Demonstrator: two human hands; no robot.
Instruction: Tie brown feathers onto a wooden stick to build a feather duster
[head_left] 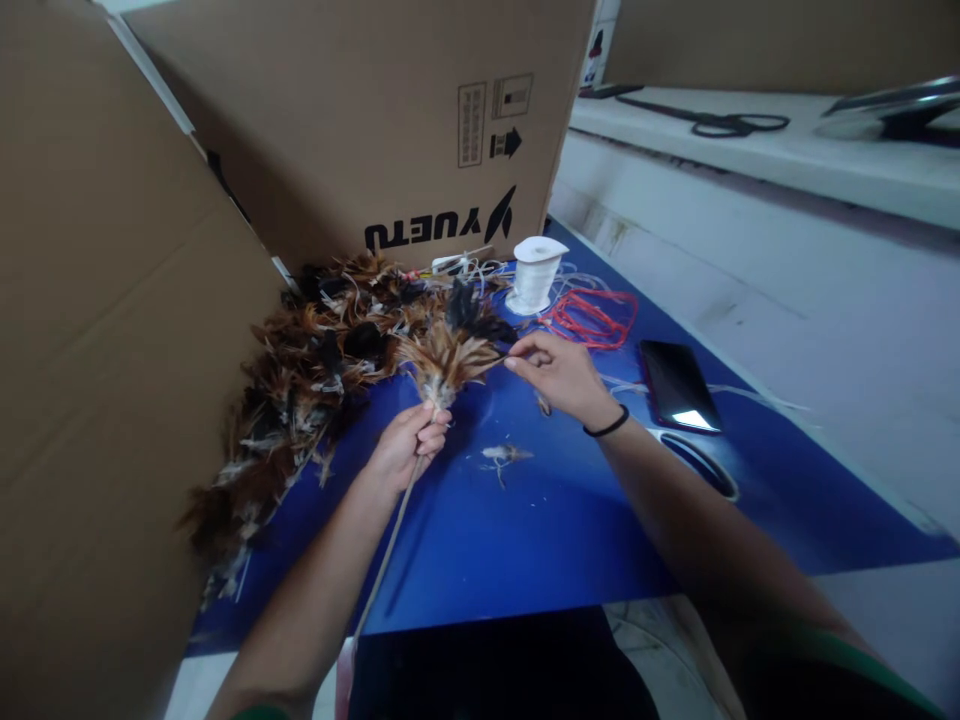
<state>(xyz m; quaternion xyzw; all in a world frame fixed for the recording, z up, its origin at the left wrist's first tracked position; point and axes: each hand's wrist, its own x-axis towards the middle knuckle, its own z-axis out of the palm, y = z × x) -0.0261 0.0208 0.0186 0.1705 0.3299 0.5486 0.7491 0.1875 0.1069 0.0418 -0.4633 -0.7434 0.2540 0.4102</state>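
One feather [493,361] pinched, left fingers [432,433] round stick [397,525]

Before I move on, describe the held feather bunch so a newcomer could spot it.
Find the cardboard panel printed YUETU upside down, then the feather pile on the blue table. Near the pile's right end, the left hand grips a thin stem topped by the feather bunch. Unlike the piled feathers, this one is held up, the right hand at its edge.
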